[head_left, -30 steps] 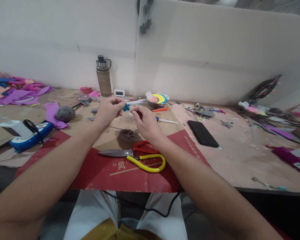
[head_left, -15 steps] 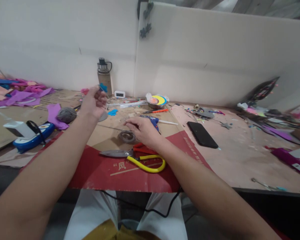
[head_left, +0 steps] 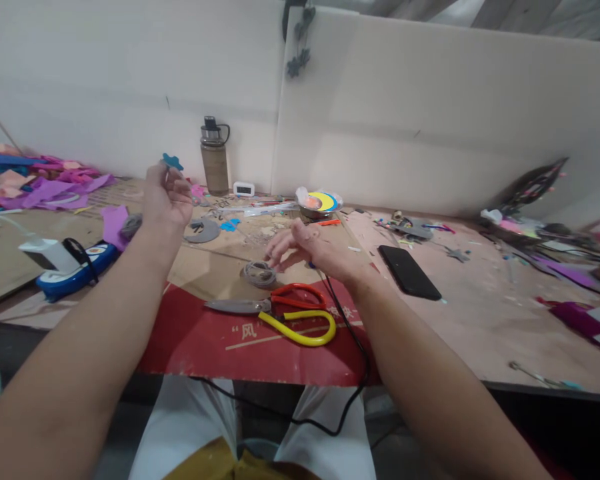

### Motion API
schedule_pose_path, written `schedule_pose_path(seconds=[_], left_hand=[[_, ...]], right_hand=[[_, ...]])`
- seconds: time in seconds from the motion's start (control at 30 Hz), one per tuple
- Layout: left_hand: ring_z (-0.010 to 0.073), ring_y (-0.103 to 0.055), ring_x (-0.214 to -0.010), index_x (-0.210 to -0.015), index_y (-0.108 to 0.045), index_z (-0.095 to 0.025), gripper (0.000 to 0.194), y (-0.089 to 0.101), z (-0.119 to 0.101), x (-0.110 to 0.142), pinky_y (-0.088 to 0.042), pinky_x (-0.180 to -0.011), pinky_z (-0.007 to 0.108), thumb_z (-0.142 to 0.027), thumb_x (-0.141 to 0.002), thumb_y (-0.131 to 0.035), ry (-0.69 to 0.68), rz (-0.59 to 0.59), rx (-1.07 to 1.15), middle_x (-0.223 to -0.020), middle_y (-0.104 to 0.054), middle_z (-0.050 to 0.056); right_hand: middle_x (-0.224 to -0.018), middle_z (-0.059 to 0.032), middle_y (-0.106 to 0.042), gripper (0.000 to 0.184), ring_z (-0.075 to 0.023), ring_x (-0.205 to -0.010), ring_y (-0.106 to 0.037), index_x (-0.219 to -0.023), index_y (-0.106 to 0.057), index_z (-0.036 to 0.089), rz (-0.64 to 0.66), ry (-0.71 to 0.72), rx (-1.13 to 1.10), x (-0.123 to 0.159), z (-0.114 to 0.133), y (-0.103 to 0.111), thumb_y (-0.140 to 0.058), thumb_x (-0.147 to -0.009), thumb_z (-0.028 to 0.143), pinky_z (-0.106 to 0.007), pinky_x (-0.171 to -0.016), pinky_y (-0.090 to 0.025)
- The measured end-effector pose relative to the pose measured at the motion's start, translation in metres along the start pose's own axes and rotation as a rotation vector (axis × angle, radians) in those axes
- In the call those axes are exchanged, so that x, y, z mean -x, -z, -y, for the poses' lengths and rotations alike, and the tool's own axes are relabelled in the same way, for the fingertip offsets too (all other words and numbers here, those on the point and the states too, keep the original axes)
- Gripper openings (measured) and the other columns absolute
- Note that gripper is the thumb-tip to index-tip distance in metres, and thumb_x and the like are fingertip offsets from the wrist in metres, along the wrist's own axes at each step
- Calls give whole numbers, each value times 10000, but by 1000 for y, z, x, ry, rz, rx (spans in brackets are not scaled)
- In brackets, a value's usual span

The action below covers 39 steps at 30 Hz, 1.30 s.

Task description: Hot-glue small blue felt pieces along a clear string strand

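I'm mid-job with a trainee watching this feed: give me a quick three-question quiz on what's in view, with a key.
1. Multiple choice: what is in the left hand?
A) a bottle
B) a blue piece
C) a clock

2. True or false: in the picture, the phone lies to the right of the scissors.

3. Fill in: one handle of the scissors is yellow, the other is ____.

Key: 1. B; 2. true; 3. red.
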<state>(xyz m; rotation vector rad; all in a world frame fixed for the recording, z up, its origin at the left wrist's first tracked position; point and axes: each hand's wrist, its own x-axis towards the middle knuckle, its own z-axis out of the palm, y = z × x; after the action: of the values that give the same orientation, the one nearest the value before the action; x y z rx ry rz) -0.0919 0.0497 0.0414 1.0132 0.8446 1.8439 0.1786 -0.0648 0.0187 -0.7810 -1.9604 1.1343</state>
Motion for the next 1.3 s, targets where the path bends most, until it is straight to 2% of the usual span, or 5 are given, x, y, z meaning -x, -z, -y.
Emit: schedule_pose_path(seconds=[0.2,0.37,0.57,0.87,1.3], left_hand=[[9,-472,-626,-735,-489,-196,161,-27,4,26,-341,-539,154,-164,-889,-523,153,-20,364,-537,-542,-95],[17,-393,-504,-766,-507,-188,120,-36,17,44,-206,-432,209,-200,-807,-619,146,121,141,-556,-489,-87],[49,-447,-474,-727,-573,-169,155,-43,36,56,-276,-395,204,-198,-671,-715,159,222,77,-561,-500,-53],[45,-446,-438,-672,-584,-142,145,-44,40,59,-325,-387,157,-207,-675,-714,190,222,41,-522,-493,-45],[51,-502,-478,-704,-636,-114,68,-47,38,64,-342,-403,154,-152,-706,-692,203,171,-6,-586,-564,-9]], right_hand=[[-580,-61,-597,369,-172,-606,-558,-563,-581,187,-581,-247,844,-2,-47,40,-560,-823,448,-301,-620,-415],[-580,-92,-589,284,-240,-700,-605,-483,-484,223,-482,-414,808,-6,-86,34,-690,-671,278,-357,-674,-448],[-607,-70,-588,47,-231,-649,-607,-644,-565,191,-580,-579,607,-12,-76,29,-611,-654,196,-357,-613,-468],[-852,1,-593,260,-117,-615,-589,-1012,-485,204,-691,-24,72,-15,-30,5,-523,-755,215,-302,-666,-529],[-1050,-102,-634,318,-244,-962,-606,-1135,-500,212,-632,134,441,-13,-33,-5,-529,-822,256,-456,-903,-494]])
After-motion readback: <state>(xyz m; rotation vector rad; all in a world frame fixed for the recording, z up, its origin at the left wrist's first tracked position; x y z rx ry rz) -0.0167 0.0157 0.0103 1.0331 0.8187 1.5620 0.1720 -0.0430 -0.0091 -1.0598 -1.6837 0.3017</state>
